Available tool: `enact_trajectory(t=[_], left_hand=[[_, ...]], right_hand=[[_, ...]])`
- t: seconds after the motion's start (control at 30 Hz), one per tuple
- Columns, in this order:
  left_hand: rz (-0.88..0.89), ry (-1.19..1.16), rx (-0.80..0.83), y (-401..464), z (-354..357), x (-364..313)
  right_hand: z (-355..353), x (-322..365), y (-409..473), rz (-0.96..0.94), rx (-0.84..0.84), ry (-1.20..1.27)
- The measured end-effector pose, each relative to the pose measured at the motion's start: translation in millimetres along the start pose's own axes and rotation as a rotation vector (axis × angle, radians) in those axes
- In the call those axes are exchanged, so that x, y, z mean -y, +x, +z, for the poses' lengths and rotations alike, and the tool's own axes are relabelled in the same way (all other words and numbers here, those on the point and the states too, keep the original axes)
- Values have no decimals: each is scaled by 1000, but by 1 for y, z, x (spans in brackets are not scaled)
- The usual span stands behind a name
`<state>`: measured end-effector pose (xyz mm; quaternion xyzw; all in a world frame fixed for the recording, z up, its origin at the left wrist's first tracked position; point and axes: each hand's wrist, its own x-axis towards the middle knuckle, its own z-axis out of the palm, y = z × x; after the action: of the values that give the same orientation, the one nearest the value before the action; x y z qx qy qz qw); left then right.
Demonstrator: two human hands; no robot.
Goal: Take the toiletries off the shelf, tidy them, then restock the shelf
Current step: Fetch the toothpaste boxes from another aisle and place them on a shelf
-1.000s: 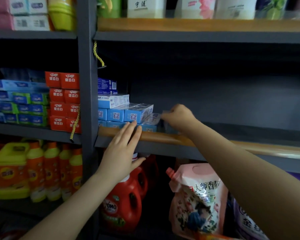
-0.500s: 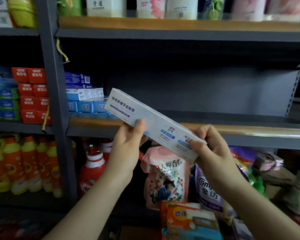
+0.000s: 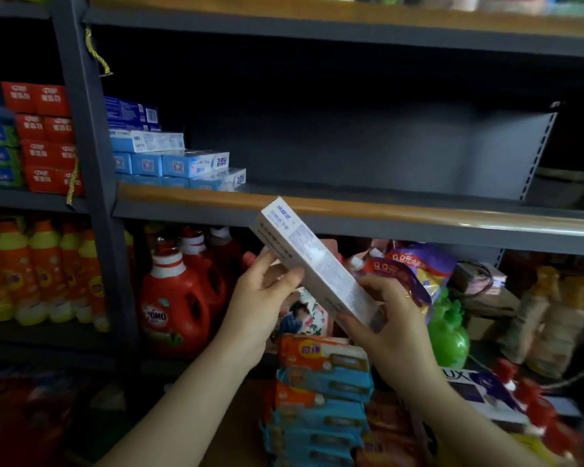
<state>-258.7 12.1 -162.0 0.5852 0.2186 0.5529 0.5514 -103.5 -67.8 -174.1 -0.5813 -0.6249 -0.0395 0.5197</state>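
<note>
Both hands hold a long white cardboard toothpaste box (image 3: 312, 264) tilted in front of the dark metal shelf with a wooden front edge (image 3: 385, 214): the left hand (image 3: 262, 298) pinches its upper half with thumb and fingers, the right hand (image 3: 385, 318) grips its lower end. Blue toothpaste boxes (image 3: 182, 166) sit stacked at the shelf's left end. Red detergent bottles (image 3: 179, 298) stand below.

- Dark grey metal shelving (image 3: 91, 170) fills the view, its uprights perforated.
- Wood-toned strip (image 3: 385, 210) lines the shelf's front edge.
- Grey back panel (image 3: 368, 146) sits in dim shadow.
- Yellow rope (image 3: 96, 55) dangles from the upright.
</note>
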Motion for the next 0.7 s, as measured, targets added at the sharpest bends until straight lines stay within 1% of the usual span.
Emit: enact_trajectory(t=[0.07, 0.13, 0.2, 0.27, 0.3, 0.4, 0.43, 0.5, 0.6, 0.7], left_hand=[[-54, -70, 31, -7, 10, 4], [-93, -130, 19, -12, 19, 7], [-106, -167, -5, -14, 22, 8], [-117, -224, 19, -14, 22, 8], [-121, -257, 47, -12, 21, 7], [-139, -392, 128, -6, 18, 8], [-153, -431, 129, -3, 18, 9], [-197, -449, 96, 1, 19, 15], [-304, -385, 19, 3, 22, 25], [-418, -426, -15, 2, 23, 33]], right_hand=[[-3, -3, -7, -26, -25, -100], [-5, -5, -12, -23, -10, -149], [-9, -6, -14, -34, 29, -116], [-16, -8, -12, -18, 71, -14], [-20, -10, -11, 26, 111, 47], [-31, -15, -10, 267, 311, 287], [-31, -18, -11, 324, 332, 333], [-27, -19, -12, 336, 262, 299], [-21, -19, -15, 236, 117, 77], [-20, -22, -15, 166, 97, -3]])
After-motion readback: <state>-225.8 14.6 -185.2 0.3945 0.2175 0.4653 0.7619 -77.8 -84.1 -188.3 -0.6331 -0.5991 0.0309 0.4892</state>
